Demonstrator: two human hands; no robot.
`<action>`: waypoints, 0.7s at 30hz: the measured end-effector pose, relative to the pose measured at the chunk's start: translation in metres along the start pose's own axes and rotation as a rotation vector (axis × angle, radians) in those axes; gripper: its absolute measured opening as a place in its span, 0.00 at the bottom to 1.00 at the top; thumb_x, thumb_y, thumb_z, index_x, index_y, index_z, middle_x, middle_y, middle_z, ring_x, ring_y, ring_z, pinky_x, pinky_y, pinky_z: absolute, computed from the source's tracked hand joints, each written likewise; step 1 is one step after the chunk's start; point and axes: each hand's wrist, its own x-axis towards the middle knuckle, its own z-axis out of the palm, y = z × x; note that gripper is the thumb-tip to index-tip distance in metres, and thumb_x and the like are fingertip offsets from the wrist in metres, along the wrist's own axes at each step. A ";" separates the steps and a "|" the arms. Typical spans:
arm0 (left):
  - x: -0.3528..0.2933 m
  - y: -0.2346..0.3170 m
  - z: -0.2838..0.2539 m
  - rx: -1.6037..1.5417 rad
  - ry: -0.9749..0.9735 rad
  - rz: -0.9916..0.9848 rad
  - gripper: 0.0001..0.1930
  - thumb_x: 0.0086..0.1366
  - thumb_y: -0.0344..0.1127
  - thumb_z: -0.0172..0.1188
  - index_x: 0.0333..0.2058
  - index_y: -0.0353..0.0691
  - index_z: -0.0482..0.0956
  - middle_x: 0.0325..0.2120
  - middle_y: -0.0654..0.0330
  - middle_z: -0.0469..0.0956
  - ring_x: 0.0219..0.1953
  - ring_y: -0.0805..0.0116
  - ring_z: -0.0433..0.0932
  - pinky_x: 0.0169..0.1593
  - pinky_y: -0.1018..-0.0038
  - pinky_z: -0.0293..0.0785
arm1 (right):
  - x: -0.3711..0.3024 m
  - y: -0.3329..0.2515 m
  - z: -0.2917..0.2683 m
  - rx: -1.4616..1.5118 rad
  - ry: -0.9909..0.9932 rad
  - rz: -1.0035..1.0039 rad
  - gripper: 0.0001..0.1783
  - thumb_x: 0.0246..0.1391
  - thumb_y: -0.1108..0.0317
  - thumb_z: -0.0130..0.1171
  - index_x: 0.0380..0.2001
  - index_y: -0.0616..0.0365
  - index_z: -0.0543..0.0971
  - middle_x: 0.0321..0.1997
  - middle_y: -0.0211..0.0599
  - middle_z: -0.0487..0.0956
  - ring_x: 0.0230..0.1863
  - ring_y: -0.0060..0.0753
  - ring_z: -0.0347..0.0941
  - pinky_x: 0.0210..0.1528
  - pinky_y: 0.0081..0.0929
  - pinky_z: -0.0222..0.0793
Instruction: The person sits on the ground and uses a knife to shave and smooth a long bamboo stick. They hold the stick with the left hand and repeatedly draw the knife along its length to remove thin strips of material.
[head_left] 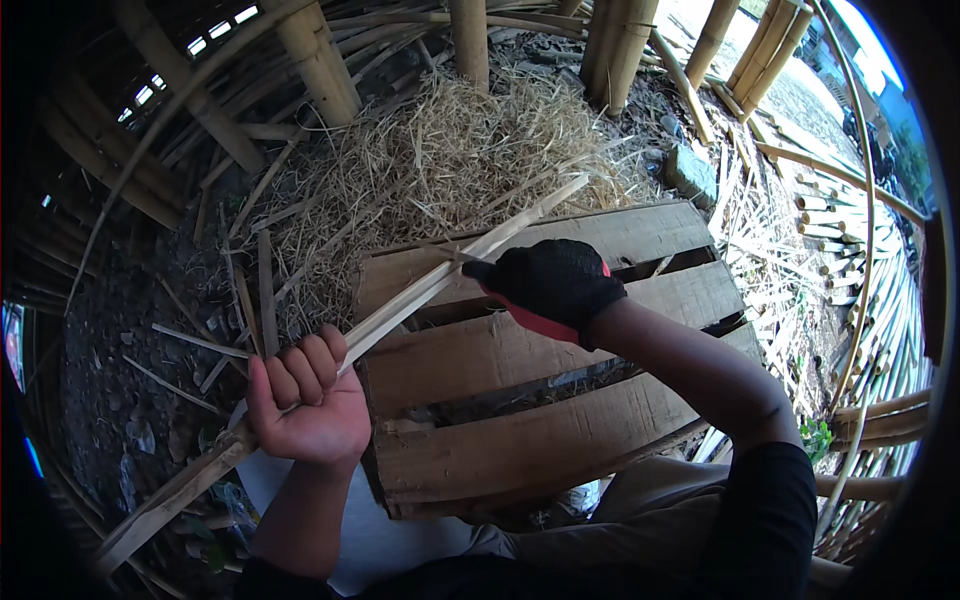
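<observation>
A long, pale split bamboo strip [405,302] runs slantwise from the lower left up over a low slatted wooden bench [520,435]. Bare and closed, my left hand [312,408] grips it near the bench's left edge. My right hand [555,288] wears a black and red glove. Its fingers are wrapped round what looks like a knife [446,252], whose thin blade lies across the strip above the bench. The glove hides most of the handle. The strip's far end reaches past the bench's back edge.
A heap of bamboo shavings [450,150] lies behind the bench. Upright bamboo posts [470,45] stand beyond it, with a grey block [690,177] at the right. Many cut bamboo poles [880,330] are spread over the sunlit ground. Loose strips [268,290] lie at the left.
</observation>
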 end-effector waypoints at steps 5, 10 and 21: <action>0.002 -0.004 0.004 -0.034 0.019 -0.013 0.25 0.76 0.40 0.33 0.15 0.51 0.49 0.11 0.70 0.46 0.19 0.73 0.44 0.35 0.71 0.54 | 0.013 0.049 0.017 0.202 -0.012 0.185 0.22 0.69 0.50 0.39 0.61 0.31 0.74 0.38 0.44 0.83 0.41 0.49 0.81 0.42 0.47 0.77; 0.000 0.003 0.001 0.004 0.077 -0.007 0.25 0.76 0.40 0.33 0.15 0.51 0.48 0.11 0.70 0.46 0.18 0.73 0.44 0.35 0.71 0.55 | -0.012 -0.021 0.002 0.173 0.037 -0.082 0.23 0.69 0.51 0.39 0.62 0.36 0.73 0.37 0.46 0.84 0.38 0.50 0.81 0.40 0.46 0.77; 0.007 0.006 -0.005 -0.043 0.163 -0.047 0.25 0.76 0.39 0.33 0.15 0.51 0.48 0.10 0.69 0.47 0.18 0.73 0.45 0.34 0.71 0.55 | 0.015 -0.008 -0.001 0.089 0.057 -0.106 0.26 0.69 0.44 0.38 0.52 0.42 0.80 0.33 0.46 0.83 0.38 0.51 0.81 0.41 0.46 0.76</action>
